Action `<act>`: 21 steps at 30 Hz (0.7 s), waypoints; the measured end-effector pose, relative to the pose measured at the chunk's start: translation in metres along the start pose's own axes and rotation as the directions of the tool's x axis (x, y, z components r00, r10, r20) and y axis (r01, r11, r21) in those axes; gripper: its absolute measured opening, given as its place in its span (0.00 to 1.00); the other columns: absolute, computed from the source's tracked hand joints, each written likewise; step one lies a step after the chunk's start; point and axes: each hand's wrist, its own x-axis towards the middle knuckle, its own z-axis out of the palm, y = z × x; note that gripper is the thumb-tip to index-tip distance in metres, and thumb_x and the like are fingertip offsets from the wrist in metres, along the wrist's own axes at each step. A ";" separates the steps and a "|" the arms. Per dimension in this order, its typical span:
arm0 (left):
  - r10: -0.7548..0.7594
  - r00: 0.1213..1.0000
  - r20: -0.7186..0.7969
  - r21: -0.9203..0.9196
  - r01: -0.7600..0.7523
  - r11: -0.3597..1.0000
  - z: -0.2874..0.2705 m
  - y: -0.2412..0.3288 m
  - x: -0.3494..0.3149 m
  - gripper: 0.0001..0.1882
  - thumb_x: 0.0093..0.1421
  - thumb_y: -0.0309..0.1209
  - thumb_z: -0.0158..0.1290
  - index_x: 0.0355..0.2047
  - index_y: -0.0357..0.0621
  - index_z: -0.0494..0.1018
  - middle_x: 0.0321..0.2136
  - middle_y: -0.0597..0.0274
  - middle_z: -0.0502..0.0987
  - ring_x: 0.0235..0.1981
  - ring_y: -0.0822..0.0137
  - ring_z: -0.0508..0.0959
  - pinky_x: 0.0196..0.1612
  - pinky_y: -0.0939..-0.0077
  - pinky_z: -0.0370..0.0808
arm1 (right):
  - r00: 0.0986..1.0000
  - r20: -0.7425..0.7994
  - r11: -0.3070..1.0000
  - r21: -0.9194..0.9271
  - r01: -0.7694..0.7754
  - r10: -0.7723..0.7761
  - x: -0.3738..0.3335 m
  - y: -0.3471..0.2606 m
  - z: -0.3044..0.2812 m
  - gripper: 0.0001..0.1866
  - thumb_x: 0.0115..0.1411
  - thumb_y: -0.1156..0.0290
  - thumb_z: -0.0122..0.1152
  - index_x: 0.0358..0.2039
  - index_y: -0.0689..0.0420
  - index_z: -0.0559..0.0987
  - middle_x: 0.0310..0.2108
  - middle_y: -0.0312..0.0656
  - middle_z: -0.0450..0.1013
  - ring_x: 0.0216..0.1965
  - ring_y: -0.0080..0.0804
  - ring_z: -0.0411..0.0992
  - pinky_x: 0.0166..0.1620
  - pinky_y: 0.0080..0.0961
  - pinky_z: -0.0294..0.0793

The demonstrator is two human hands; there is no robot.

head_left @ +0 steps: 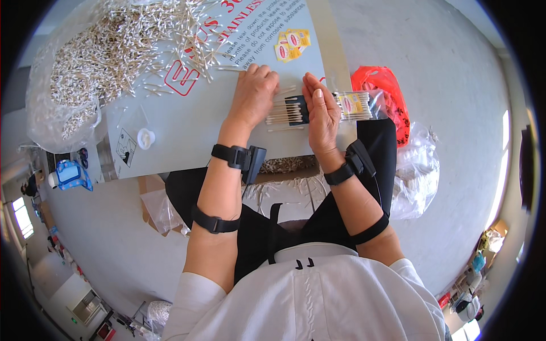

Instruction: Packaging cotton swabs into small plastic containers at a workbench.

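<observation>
A row of cotton swabs lies side by side across a dark strip on the table, between my two hands. My left hand is closed just to the left of the row, its fingers curled down; what they hold, if anything, is hidden. On the other side, my right hand stands on edge with its fingers stretched out, next to the right end of the row. Just right of it, a bundle of swabs with a yellow label card lies near the table's right edge.
A large heap of loose swabs spills from a clear bag at the far left. Yellow cards lie farther back. A small white cup stands front left. Beyond the right edge are a red bag and clear plastic bags.
</observation>
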 end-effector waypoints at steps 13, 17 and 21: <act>-0.655 0.680 -0.330 -0.867 0.055 0.494 0.041 0.061 -0.050 0.28 0.70 0.40 0.42 0.63 0.33 0.57 0.63 0.50 0.61 0.65 0.58 0.61 0.68 0.61 0.55 | 0.995 -0.028 0.990 -0.105 0.094 -0.098 -0.012 0.006 0.010 0.20 0.72 0.67 0.45 0.57 0.66 0.70 0.60 0.45 0.66 0.60 0.30 0.64 0.64 0.27 0.62; -0.690 0.679 -0.252 -0.913 0.069 0.403 0.042 0.067 -0.045 0.27 0.71 0.42 0.41 0.62 0.33 0.59 0.60 0.47 0.64 0.62 0.58 0.65 0.66 0.61 0.58 | 0.995 -0.009 0.986 -0.135 0.100 -0.103 -0.009 0.007 0.011 0.20 0.72 0.66 0.45 0.57 0.66 0.70 0.59 0.46 0.67 0.60 0.30 0.64 0.63 0.28 0.62; -0.694 0.684 -0.224 -0.928 0.066 0.365 0.041 0.063 -0.047 0.26 0.71 0.41 0.42 0.61 0.34 0.60 0.60 0.47 0.64 0.61 0.58 0.65 0.65 0.62 0.60 | 0.996 -0.006 0.987 -0.135 0.092 -0.093 -0.008 0.006 0.011 0.20 0.72 0.66 0.44 0.57 0.67 0.70 0.58 0.47 0.68 0.59 0.31 0.65 0.63 0.28 0.63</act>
